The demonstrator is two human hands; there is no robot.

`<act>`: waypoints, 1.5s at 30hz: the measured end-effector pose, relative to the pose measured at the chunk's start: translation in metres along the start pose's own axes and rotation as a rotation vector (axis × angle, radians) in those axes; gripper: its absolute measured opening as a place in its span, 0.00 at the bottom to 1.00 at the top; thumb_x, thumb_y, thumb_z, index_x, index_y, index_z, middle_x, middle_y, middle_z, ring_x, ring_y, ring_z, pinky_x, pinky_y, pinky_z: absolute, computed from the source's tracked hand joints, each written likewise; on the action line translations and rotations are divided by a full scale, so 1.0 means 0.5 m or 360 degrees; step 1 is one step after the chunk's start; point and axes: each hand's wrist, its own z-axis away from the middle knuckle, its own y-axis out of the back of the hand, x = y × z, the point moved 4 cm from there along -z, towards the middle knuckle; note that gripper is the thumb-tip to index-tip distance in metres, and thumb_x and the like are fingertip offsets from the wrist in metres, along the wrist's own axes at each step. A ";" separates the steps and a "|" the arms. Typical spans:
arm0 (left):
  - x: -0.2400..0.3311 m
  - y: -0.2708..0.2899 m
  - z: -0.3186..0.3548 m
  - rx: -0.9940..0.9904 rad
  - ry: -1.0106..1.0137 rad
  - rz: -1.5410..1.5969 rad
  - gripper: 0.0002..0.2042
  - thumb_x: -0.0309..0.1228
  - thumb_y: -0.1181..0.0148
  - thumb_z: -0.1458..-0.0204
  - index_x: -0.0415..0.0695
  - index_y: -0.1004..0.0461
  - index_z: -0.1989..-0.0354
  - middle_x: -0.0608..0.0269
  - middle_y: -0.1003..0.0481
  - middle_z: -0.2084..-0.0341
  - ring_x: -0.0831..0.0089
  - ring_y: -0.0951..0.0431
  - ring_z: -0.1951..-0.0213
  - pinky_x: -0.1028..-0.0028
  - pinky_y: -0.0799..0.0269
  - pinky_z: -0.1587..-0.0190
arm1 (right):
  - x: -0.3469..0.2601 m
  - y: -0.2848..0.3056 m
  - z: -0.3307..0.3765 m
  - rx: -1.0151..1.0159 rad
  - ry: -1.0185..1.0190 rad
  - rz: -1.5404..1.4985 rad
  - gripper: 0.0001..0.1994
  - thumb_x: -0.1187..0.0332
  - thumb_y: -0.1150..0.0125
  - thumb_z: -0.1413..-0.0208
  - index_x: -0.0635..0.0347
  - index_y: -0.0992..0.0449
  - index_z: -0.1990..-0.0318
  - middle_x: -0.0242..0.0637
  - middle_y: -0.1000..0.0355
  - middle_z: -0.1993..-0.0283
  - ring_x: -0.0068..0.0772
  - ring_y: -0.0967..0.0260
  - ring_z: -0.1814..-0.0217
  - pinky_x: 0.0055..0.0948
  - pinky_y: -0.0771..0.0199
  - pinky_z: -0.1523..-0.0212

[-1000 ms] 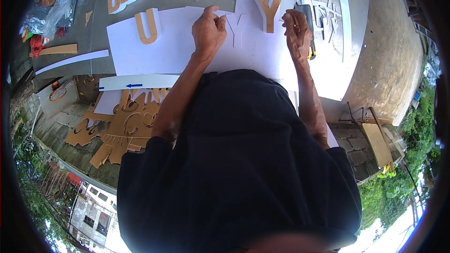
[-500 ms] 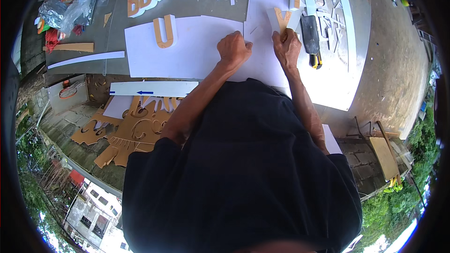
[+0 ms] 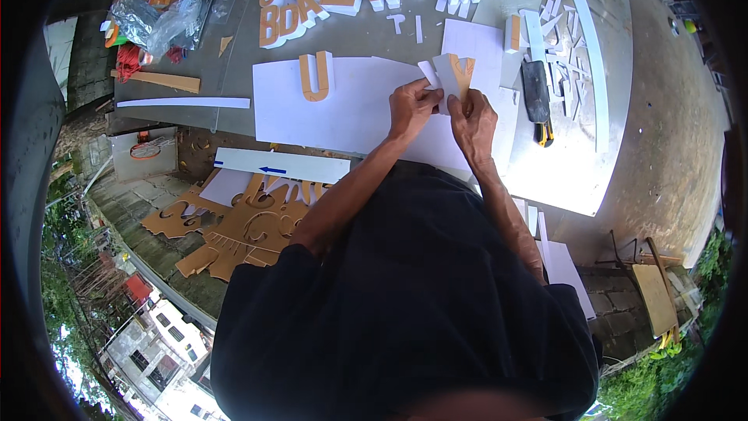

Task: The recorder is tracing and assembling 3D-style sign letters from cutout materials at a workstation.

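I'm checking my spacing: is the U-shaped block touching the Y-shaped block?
Apart: the head view shows white sheet between the U-shaped block and the Y-shaped block in the right hand.

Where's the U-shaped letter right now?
In the head view, the U-shaped letter sits on the white sheet, near its far edge and left of the left hand.

Downward view from head (wide fisheye)

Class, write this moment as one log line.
left hand: at white piece | right hand: holds Y-shaped block | nearby: U-shaped block on white sheet
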 end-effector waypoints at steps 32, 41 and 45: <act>0.359 0.270 -0.311 -0.0076 -0.0073 0.0311 0.24 0.42 0.32 0.43 0.33 0.28 0.49 0.55 0.20 0.60 0.72 0.20 0.58 0.74 0.25 0.55 | -0.391 -0.237 -0.322 0.0092 0.0686 0.0397 0.23 0.69 0.33 0.47 0.62 0.29 0.44 0.43 0.27 0.61 0.43 0.23 0.73 0.38 0.22 0.76; 0.446 0.449 -0.757 0.0266 -0.0221 -0.0161 0.21 0.46 0.33 0.44 0.40 0.24 0.53 0.62 0.21 0.62 0.72 0.20 0.63 0.71 0.21 0.59 | -0.350 -0.201 -0.390 -0.0197 0.0402 -0.0049 0.19 0.81 0.44 0.42 0.60 0.32 0.43 0.47 0.26 0.52 0.40 0.20 0.60 0.38 0.15 0.60; 0.419 0.507 -0.972 0.0326 -0.0234 -0.0439 0.21 0.45 0.33 0.45 0.37 0.20 0.57 0.59 0.18 0.65 0.70 0.18 0.65 0.68 0.23 0.64 | -0.256 -0.180 -0.351 -0.0310 0.0133 -0.0127 0.11 0.80 0.47 0.36 0.60 0.28 0.48 0.42 0.25 0.61 0.32 0.22 0.64 0.34 0.21 0.64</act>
